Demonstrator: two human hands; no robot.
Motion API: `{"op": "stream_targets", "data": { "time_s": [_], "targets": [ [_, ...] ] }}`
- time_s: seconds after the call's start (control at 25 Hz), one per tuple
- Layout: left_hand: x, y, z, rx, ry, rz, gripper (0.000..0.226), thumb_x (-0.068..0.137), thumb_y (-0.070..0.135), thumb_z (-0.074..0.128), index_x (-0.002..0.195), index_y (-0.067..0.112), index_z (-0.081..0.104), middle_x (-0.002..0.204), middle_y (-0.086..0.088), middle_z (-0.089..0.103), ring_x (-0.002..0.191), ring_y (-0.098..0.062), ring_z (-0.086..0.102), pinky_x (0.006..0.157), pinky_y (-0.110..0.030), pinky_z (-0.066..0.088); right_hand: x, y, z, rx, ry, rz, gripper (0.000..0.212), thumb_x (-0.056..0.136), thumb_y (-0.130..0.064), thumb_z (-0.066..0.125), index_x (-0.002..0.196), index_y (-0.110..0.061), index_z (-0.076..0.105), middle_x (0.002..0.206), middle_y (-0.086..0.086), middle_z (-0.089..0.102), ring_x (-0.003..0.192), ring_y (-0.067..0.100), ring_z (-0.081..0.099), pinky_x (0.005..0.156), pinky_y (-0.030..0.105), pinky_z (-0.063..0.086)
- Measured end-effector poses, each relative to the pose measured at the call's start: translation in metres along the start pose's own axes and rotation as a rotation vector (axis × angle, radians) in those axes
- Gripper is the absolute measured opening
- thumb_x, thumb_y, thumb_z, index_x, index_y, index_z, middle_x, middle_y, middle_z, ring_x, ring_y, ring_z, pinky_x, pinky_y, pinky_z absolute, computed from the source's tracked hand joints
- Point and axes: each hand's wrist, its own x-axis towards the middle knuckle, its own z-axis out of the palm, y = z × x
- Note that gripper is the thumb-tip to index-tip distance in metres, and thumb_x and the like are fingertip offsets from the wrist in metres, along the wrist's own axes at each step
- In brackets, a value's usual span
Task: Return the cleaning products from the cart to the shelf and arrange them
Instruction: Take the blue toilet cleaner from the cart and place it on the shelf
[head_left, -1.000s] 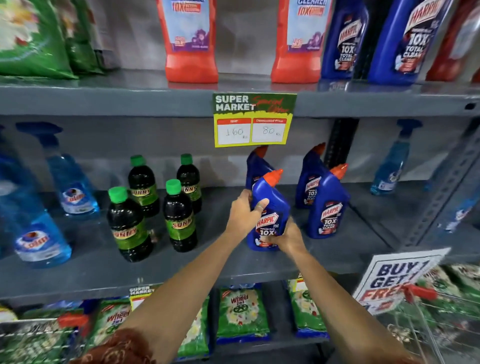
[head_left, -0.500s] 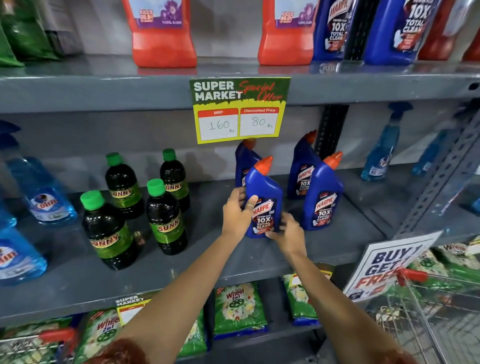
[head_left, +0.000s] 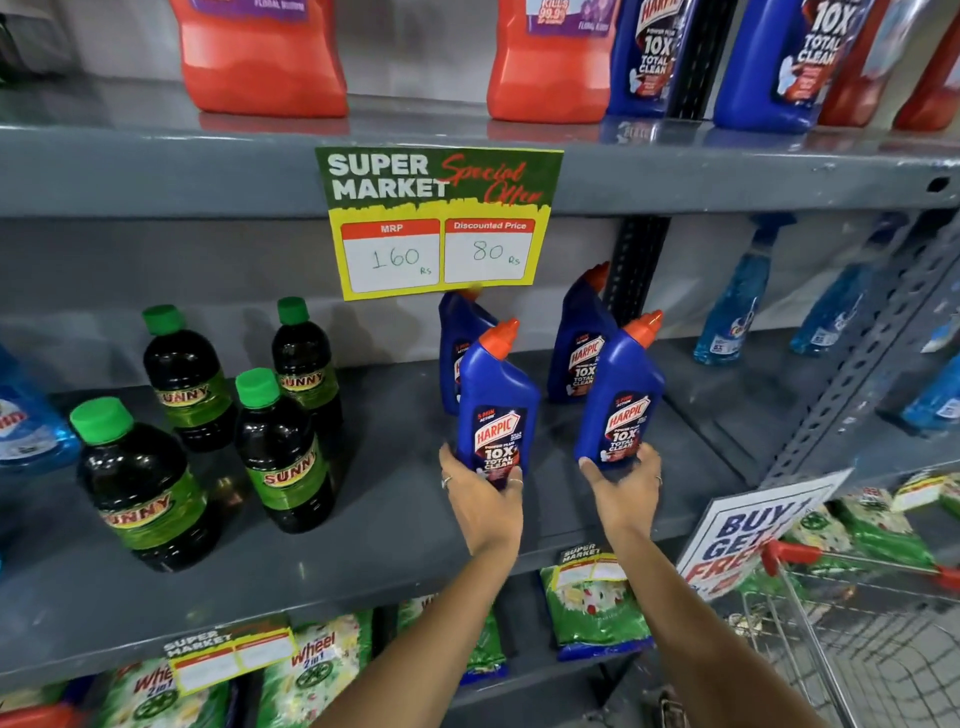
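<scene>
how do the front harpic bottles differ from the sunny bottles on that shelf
The front Harpic bottles are blue with angled orange caps; the Sunny bottles are dark with flat green caps. A hand grips the base of each front Harpic; the Sunny bottles stand untouched. Both kinds stand upright on the same grey shelf.

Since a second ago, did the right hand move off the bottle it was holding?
Yes. The right hand went rightward, away from the price sign, leaving the front-left Harpic bottle and now touching the front-right Harpic bottle.

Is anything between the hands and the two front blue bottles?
No. The left hand already touches the left front blue bottle, and the right hand touches the right front blue bottle. Nothing sits between them.
</scene>
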Motion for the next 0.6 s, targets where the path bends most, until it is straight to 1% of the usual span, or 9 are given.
{"op": "stream_targets", "data": {
  "time_s": [0.04, 0.12, 0.16, 0.24, 0.36, 0.44, 0.6],
  "targets": [
    [0.001, -0.002, 0.004, -0.011, 0.011, 0.0, 0.095, 0.066, 0.01, 0.079, 0.141, 0.008, 0.02, 0.127, -0.015, 0.052, 0.116, -0.029, 0.054, 0.098, -0.044, 0.048, 0.005, 0.0, 0.002, 0.006, -0.008, -0.002, 0.083, 0.064, -0.015, 0.082, 0.131, -0.006, 0.035, 0.128, 0.018, 0.053, 0.119, 0.033, 0.051, 0.098, 0.042, 0.045],
    [0.001, -0.004, 0.012, -0.009, 0.036, -0.006, 0.109, 0.062, 0.014, 0.082, 0.145, 0.009, 0.012, 0.133, -0.015, 0.047, 0.122, -0.028, 0.049, 0.104, -0.04, 0.044, 0.013, -0.002, 0.005, 0.009, -0.018, -0.01, 0.097, 0.06, -0.018, 0.085, 0.137, -0.01, 0.028, 0.131, 0.015, 0.052, 0.12, 0.031, 0.051, 0.1, 0.044, 0.046],
    [0.001, -0.002, 0.016, 0.007, 0.054, -0.009, 0.113, 0.061, 0.016, 0.083, 0.146, 0.007, 0.008, 0.138, -0.016, 0.043, 0.126, -0.029, 0.045, 0.106, -0.038, 0.041, 0.016, -0.003, 0.006, 0.005, -0.017, -0.021, 0.1, 0.059, -0.018, 0.085, 0.139, -0.012, 0.025, 0.133, 0.013, 0.051, 0.121, 0.029, 0.05, 0.101, 0.043, 0.045],
    [0.003, 0.001, 0.025, 0.06, 0.104, 0.011, 0.119, 0.059, 0.023, 0.085, 0.146, 0.003, 0.006, 0.144, -0.017, 0.035, 0.132, -0.031, 0.038, 0.11, -0.04, 0.037, 0.019, -0.005, 0.007, -0.016, -0.007, -0.056, 0.103, 0.059, -0.018, 0.085, 0.141, -0.014, 0.023, 0.134, 0.012, 0.05, 0.122, 0.028, 0.049, 0.101, 0.042, 0.044],
    [0.007, 0.002, 0.038, 0.138, 0.194, 0.031, 0.122, 0.055, 0.028, 0.086, 0.145, 0.003, 0.008, 0.147, -0.02, 0.03, 0.134, -0.035, 0.035, 0.11, -0.046, 0.037, 0.019, -0.003, 0.009, -0.039, 0.013, -0.086, 0.104, 0.058, -0.02, 0.086, 0.141, -0.014, 0.023, 0.134, 0.011, 0.05, 0.122, 0.028, 0.049, 0.101, 0.04, 0.044],
    [0.009, 0.001, 0.043, 0.164, 0.233, 0.025, 0.12, 0.055, 0.026, 0.086, 0.145, 0.005, 0.009, 0.146, -0.021, 0.032, 0.132, -0.037, 0.037, 0.107, -0.049, 0.039, 0.02, -0.001, 0.009, -0.042, 0.02, -0.093, 0.103, 0.057, -0.02, 0.086, 0.14, -0.014, 0.024, 0.133, 0.011, 0.051, 0.12, 0.027, 0.05, 0.099, 0.038, 0.044],
    [0.008, 0.001, 0.044, 0.182, 0.242, -0.008, 0.12, 0.054, 0.021, 0.085, 0.145, 0.004, 0.01, 0.139, -0.022, 0.038, 0.126, -0.038, 0.041, 0.105, -0.05, 0.041, 0.022, 0.002, 0.009, -0.036, 0.021, -0.102, 0.103, 0.057, -0.021, 0.085, 0.14, -0.016, 0.025, 0.132, 0.011, 0.051, 0.12, 0.028, 0.051, 0.1, 0.041, 0.047]
  ]
}}
